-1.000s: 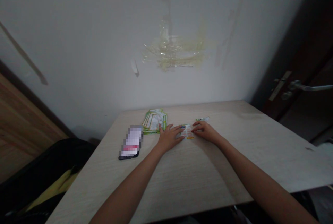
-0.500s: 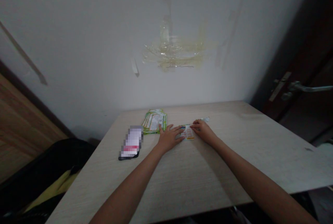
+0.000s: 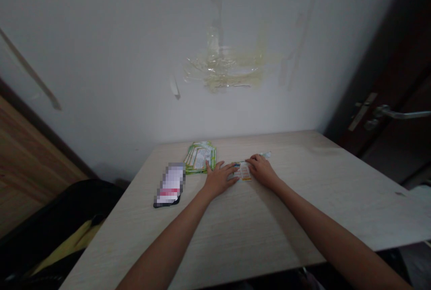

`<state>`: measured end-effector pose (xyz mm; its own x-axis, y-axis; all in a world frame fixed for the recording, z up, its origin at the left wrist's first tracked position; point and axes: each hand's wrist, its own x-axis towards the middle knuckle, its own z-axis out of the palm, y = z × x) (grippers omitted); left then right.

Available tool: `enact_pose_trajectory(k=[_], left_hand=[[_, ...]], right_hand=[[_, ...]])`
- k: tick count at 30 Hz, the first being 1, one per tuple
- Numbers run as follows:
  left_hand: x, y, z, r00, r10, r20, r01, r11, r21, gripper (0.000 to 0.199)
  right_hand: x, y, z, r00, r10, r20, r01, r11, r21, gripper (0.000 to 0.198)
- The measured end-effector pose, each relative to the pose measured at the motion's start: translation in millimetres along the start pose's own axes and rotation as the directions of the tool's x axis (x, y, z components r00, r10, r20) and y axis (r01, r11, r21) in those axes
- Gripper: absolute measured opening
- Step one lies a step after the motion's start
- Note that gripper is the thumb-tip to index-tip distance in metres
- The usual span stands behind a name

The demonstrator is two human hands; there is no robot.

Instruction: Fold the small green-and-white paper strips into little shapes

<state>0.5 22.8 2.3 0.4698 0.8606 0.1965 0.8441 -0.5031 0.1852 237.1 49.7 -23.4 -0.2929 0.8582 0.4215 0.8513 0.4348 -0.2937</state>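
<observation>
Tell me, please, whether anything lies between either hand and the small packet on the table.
Nothing visible does. The left hand rests flat on the small packet's left edge, and the right hand touches its right edge. The green packet stack and the phone lie off to the left.

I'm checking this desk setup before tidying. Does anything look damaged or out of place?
Yes: yellowed tape residue clings to the wall above the table, crinkled and peeling. On the table, left hand and right hand press a small packet flat; nothing is spilled.
</observation>
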Motion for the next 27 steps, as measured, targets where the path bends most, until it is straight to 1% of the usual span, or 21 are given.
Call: enact_pose_trajectory(k=[4, 9, 12, 18, 23, 27], left_hand=[[0, 1, -1, 1.0, 0.001, 0.009, -0.001, 1.0, -0.007, 0.044], [0, 2, -2, 1.0, -0.004, 0.01, 0.004, 1.0, 0.007, 0.045], [0, 3, -3, 1.0, -0.009, 0.025, 0.009, 1.0, 0.007, 0.046], [0, 3, -2, 1.0, 0.001, 0.006, -0.001, 1.0, -0.005, 0.044], [-1, 3, -1, 1.0, 0.004, -0.003, -0.004, 1.0, -0.028, 0.045], [-1, 3, -1, 1.0, -0.001, -0.006, 0.0, 1.0, -0.024, 0.045]], right_hand=[[-1, 6, 1, 0.999, -0.038, -0.019, 0.039, 0.995, 0.093, 0.026], [2, 11, 6, 1.0, 0.007, -0.025, -0.003, 0.99, 0.144, 0.022], [4, 15, 8, 1.0, 0.007, -0.025, -0.003, 0.983, 0.185, 0.022], [1, 20, 1, 0.999, -0.034, -0.006, 0.035, 0.967, 0.251, 0.027], [-5, 20, -5, 0.997, -0.072, 0.007, 0.066, 0.951, 0.304, 0.039], [-7, 21, -7, 0.996, -0.084, 0.033, 0.069, 0.943, 0.327, 0.044]])
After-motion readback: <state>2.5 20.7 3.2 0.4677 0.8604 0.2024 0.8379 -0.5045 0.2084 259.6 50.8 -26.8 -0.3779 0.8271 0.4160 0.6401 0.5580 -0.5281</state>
